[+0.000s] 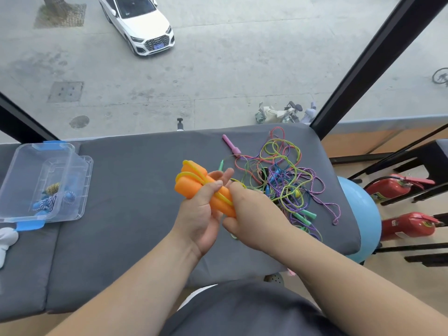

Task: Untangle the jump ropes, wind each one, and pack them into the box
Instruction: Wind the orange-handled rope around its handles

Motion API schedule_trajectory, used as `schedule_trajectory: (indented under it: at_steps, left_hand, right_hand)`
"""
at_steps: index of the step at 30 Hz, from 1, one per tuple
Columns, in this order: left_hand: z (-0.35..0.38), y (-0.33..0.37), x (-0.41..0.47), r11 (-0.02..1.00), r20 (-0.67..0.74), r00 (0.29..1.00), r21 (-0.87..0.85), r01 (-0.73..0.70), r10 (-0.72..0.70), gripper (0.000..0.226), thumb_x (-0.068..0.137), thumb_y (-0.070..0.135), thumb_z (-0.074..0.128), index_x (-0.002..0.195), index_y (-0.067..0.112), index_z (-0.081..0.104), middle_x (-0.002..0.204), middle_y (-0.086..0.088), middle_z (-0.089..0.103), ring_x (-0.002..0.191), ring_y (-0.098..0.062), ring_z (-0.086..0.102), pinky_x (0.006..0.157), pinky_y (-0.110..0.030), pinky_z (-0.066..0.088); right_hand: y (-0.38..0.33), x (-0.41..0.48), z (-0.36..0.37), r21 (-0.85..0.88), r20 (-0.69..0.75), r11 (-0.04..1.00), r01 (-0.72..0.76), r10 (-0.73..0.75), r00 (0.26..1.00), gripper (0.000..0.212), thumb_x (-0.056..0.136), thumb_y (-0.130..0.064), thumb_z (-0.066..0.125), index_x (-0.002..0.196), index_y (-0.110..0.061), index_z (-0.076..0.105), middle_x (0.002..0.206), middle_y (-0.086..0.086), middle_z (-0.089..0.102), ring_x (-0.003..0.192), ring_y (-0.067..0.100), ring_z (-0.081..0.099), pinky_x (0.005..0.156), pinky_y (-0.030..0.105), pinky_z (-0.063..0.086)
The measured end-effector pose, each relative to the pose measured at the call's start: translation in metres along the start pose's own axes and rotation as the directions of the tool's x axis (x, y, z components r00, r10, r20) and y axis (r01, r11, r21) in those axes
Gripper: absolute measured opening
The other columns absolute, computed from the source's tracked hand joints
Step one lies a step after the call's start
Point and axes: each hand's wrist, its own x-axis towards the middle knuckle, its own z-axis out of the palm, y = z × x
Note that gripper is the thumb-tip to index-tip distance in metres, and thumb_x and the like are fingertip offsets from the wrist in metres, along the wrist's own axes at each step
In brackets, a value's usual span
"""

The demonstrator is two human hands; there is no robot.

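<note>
Head-worn view, facing forward and down, close over left hand (201, 214) and right hand (252, 215); grey cushion (121, 214) beneath, street (218, 81) at twelve o'clock

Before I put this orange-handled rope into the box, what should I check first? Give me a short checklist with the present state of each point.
1. Left hand and right hand both hold the orange handles: ok.
2. Yellow rope wound round the handles: ok, several turns show.
3. Its loose end tucked in: cannot tell, the right hand hides it.
4. Yellow rope free of the tangled pile: cannot tell, a thin strand runs from the hands toward it.
5. Box open: ok.
6. Space beside the wound ropes already inside: ok, it seems.
</note>
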Motion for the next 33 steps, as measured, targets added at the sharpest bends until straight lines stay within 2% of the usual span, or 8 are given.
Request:
schedule_trajectory:
  at_steps: [4, 5, 7, 9, 12, 19, 26, 33]
  left_hand:
    - [-0.022, 0.004, -0.004, 0.807, -0.085, 0.940, 0.541, -0.235, 0.331, 0.068, 0.069, 0.020, 0.092, 0.121, 0.030, 0.049, 0.114, 0.007, 0.072, 0.096, -0.004, 0.070, 0.080, -0.026, 0.055]
    - [-0.030, 0.009, -0.004, 0.629, 0.003, 0.888, 0.704, -0.329, 0.461, 0.075, 0.066, 0.027, 0.094, 0.124, 0.032, 0.046, 0.120, 0.007, 0.068, 0.100, -0.004, 0.067, 0.080, -0.021, 0.053]
    - [-0.044, 0.024, 0.004, 0.004, 0.427, 0.703, 0.854, -0.521, 0.569, 0.075, 0.063, 0.052, 0.086, 0.126, 0.029, 0.052, 0.127, 0.009, 0.061, 0.112, -0.008, 0.058, 0.095, -0.022, 0.043]
    - [-0.042, 0.039, 0.011, -0.418, 0.728, 0.636, 0.676, -0.607, 0.254, 0.071, 0.063, 0.069, 0.072, 0.118, 0.025, 0.062, 0.120, 0.009, 0.066, 0.111, -0.014, 0.059, 0.096, -0.031, 0.043]
    - [-0.035, 0.041, 0.016, -0.675, 0.717, 0.683, 0.438, -0.594, -0.136, 0.051, 0.065, 0.066, 0.064, 0.099, 0.028, 0.063, 0.086, 0.010, 0.069, 0.082, -0.019, 0.066, 0.073, -0.033, 0.049]
    - [-0.027, 0.033, 0.013, -0.401, 0.572, 0.817, 0.734, -0.548, -0.071, 0.034, 0.064, 0.040, 0.063, 0.096, 0.029, 0.067, 0.072, 0.004, 0.064, 0.067, -0.018, 0.056, 0.061, -0.030, 0.047]
    - [-0.023, 0.017, 0.008, -0.164, 0.522, 0.853, 0.841, -0.515, 0.002, 0.043, 0.058, 0.033, 0.070, 0.101, 0.034, 0.063, 0.079, 0.010, 0.070, 0.064, -0.013, 0.061, 0.062, -0.032, 0.052]
    - [-0.020, 0.014, 0.013, -0.190, 0.463, 0.884, 0.863, -0.467, -0.068, 0.035, 0.057, 0.031, 0.071, 0.082, 0.036, 0.047, 0.075, 0.008, 0.067, 0.062, -0.017, 0.055, 0.061, -0.036, 0.052]
  right_hand:
    - [0.018, 0.006, -0.008, -0.083, 0.136, 0.997, 0.005, 0.006, 0.991, 0.037, 0.085, -0.030, 0.059, 0.116, -0.016, 0.044, 0.100, 0.005, 0.059, 0.097, 0.031, 0.058, 0.071, 0.035, 0.039]
    - [0.022, 0.007, -0.009, -0.116, 0.159, 0.993, 0.025, -0.007, 0.987, 0.041, 0.086, -0.030, 0.060, 0.121, -0.015, 0.045, 0.107, 0.006, 0.061, 0.099, 0.030, 0.058, 0.072, 0.034, 0.035]
    - [0.031, 0.007, -0.006, -0.172, 0.203, 0.981, 0.091, -0.055, 0.978, 0.035, 0.085, -0.029, 0.059, 0.115, -0.016, 0.046, 0.117, 0.006, 0.062, 0.104, 0.030, 0.059, 0.072, 0.032, 0.033]
    - [0.037, 0.007, 0.001, -0.186, 0.253, 0.972, 0.141, -0.092, 0.963, 0.028, 0.082, -0.028, 0.058, 0.099, -0.020, 0.038, 0.113, 0.007, 0.063, 0.107, 0.033, 0.060, 0.074, 0.032, 0.043]
    - [0.037, 0.006, 0.006, -0.142, 0.281, 0.973, 0.180, -0.135, 0.950, 0.031, 0.074, -0.035, 0.049, 0.087, -0.030, 0.021, 0.102, 0.003, 0.061, 0.109, 0.034, 0.060, 0.082, 0.046, 0.054]
    - [0.044, 0.001, -0.009, -0.066, 0.090, 0.991, 0.118, -0.112, 0.990, 0.025, 0.073, -0.026, 0.064, 0.089, -0.019, 0.045, 0.085, -0.003, 0.057, 0.076, 0.025, 0.049, 0.064, 0.031, 0.029]
    - [0.055, -0.005, -0.015, -0.064, 0.078, 0.996, 0.055, -0.050, 0.996, 0.027, 0.072, -0.024, 0.067, 0.085, -0.021, 0.044, 0.075, -0.002, 0.054, 0.071, 0.028, 0.052, 0.058, 0.033, 0.038]
    - [0.059, -0.010, -0.017, -0.085, 0.122, 0.996, -0.001, 0.012, 0.992, 0.036, 0.075, -0.028, 0.066, 0.106, -0.025, 0.049, 0.081, -0.005, 0.052, 0.076, 0.026, 0.051, 0.061, 0.032, 0.039]
